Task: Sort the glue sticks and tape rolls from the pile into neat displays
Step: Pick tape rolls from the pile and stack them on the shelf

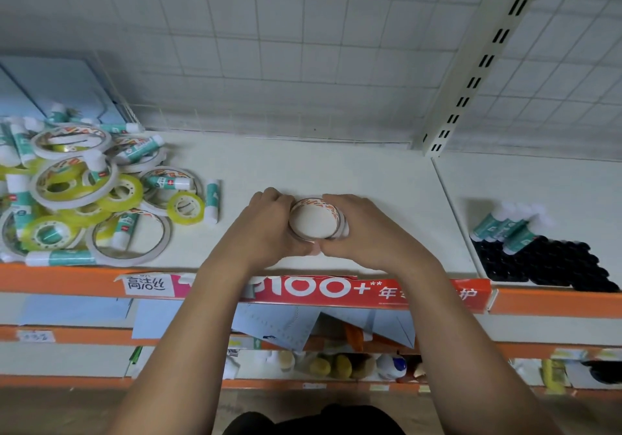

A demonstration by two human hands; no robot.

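Two grips, both closed. The left hand and right hand curl their fingers round one stack of white tape rolls with orange lettering, one hand on each side. The number of rolls in it cannot be told. The stack rests midway along the cream shelf. One lone teal-and-white glue stick lies to the left, just beside one mixed pile of glue sticks, white rolls and yellow rolls, too tangled to count. At far right, one black socketed tray holds at least three standing teal glue sticks.

One stack of tape rolls; one lone glue stick; three or four glue sticks in one black tray; pile uncountable.
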